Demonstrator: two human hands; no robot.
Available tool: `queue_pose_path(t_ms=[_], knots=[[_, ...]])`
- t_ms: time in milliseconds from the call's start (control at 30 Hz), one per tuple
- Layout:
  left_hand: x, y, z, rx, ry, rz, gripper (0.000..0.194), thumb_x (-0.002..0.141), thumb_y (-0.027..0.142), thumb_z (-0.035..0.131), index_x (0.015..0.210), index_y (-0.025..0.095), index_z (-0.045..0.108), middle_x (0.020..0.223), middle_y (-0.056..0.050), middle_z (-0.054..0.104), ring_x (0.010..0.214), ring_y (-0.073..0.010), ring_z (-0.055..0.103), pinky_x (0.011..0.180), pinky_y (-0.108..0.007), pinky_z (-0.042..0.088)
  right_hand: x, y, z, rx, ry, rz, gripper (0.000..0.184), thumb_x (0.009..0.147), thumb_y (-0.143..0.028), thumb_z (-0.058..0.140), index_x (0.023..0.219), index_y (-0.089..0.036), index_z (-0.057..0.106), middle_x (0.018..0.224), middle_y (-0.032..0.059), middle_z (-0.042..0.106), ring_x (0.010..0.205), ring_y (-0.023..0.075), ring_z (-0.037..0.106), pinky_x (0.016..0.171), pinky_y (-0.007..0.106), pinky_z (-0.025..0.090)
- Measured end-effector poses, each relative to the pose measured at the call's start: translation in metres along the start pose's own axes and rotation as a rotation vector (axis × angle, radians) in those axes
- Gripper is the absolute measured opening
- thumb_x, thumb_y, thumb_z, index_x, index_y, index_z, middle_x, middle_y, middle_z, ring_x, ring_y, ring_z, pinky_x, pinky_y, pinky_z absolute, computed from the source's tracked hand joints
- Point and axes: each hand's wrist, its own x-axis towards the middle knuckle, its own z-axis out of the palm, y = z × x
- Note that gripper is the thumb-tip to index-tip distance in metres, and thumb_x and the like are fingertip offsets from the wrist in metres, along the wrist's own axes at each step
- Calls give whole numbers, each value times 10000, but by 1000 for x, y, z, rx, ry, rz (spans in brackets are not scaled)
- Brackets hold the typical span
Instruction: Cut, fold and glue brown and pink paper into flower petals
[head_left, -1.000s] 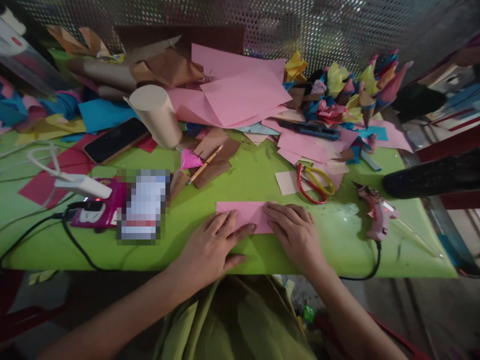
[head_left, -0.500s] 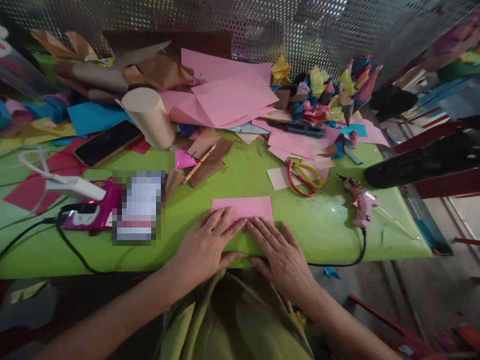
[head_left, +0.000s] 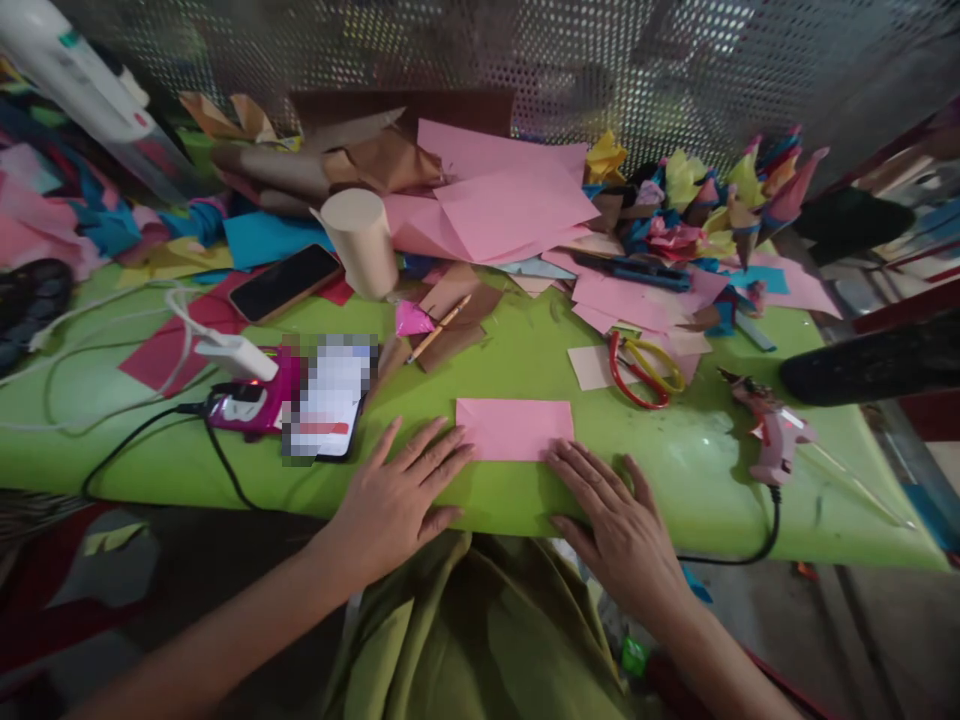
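Note:
A small folded piece of pink paper (head_left: 514,428) lies flat on the green table (head_left: 480,505), close to its front edge. My left hand (head_left: 409,482) rests with spread fingers, its fingertips touching the paper's left end. At the right end, my right hand (head_left: 611,505) lies flat with its fingertips on the lower corner. Neither hand grips anything. The middle of the paper shows plainly between them.
Left of my hands are a phone (head_left: 334,400), a magenta power strip (head_left: 274,392) and cables. Scissors (head_left: 645,370) and a pink glue gun (head_left: 776,440) lie to the right. A cardboard tube (head_left: 361,245), a pencil (head_left: 439,330) and pink sheets (head_left: 510,195) sit behind.
My hands have slid apart from the middle of the pink paper to its two ends, uncovering it. The whole view has shifted, with the table's things now farther right.

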Motion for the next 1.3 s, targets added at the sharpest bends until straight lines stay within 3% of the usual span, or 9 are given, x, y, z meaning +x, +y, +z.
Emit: queue_pose_path(t_ms=[167, 400, 533, 633, 733, 900, 1100, 1300], knots=[[-6, -1, 4, 12, 38, -5, 535, 1036, 421, 437, 1548, 271, 401, 1562, -38, 486, 1451, -250, 425, 1257, -538, 155, 2, 0, -3, -39, 4, -31, 611, 1013, -327, 472, 1589, -247, 285, 1534, 99, 533, 1382, 266, 513, 1192, 540, 203], [-9, 2, 8, 23, 78, -15, 536, 1022, 421, 479, 1528, 248, 439, 1562, -48, 487, 1440, -244, 441, 1259, -519, 179, 16, -21, -3, -92, 18, -20, 579, 951, -371, 590, 1510, -304, 455, 1513, 101, 546, 1348, 332, 505, 1092, 540, 321], [-10, 2, 11, 36, 103, -7, 522, 1034, 384, 452, 1538, 249, 422, 1563, -44, 487, 1440, -244, 438, 1257, -512, 177, 6, -2, -5, -112, 59, -10, 511, 986, -318, 539, 1492, -289, 471, 1486, 67, 585, 1318, 297, 534, 1066, 502, 344], [-8, 0, 14, 22, 132, 17, 555, 1027, 399, 460, 1554, 236, 395, 1552, -63, 503, 1430, -254, 451, 1249, -503, 200, 8, 13, -14, -104, 159, 37, 400, 1006, -296, 513, 1400, -250, 569, 1359, 81, 684, 1180, 288, 622, 960, 457, 424], [-5, 0, 15, -8, 164, 28, 568, 1024, 381, 469, 1566, 239, 373, 1519, -80, 542, 1411, -258, 478, 1236, -494, 236, 32, 14, -23, -29, 230, 42, 343, 1009, -306, 521, 1330, -244, 623, 1314, 90, 707, 1102, 284, 655, 916, 439, 473], [-6, -1, 6, -41, 213, 12, 565, 1031, 342, 459, 1574, 232, 349, 1519, -87, 539, 1408, -271, 485, 1228, -512, 243, 87, 5, -18, 83, 84, -73, 514, 971, -322, 589, 1470, -252, 491, 1437, 114, 617, 1215, 328, 610, 958, 503, 504], [-9, -8, -4, -57, 239, -43, 572, 1025, 274, 470, 1578, 235, 329, 1514, -95, 543, 1425, -267, 468, 1204, -489, 316, 109, 7, -14, 118, -16, -114, 647, 866, -272, 721, 1469, -268, 487, 1236, 124, 676, 1110, 328, 642, 896, 486, 538], [6, -12, -8, -145, 248, -72, 569, 1023, 289, 479, 1568, 215, 334, 1534, -105, 519, 1428, -259, 466, 1201, -475, 341, 110, 2, -17, 159, 46, -112, 291, 873, -169, 690, 1154, -231, 648, 1125, 99, 697, 995, 277, 667, 795, 391, 499]])
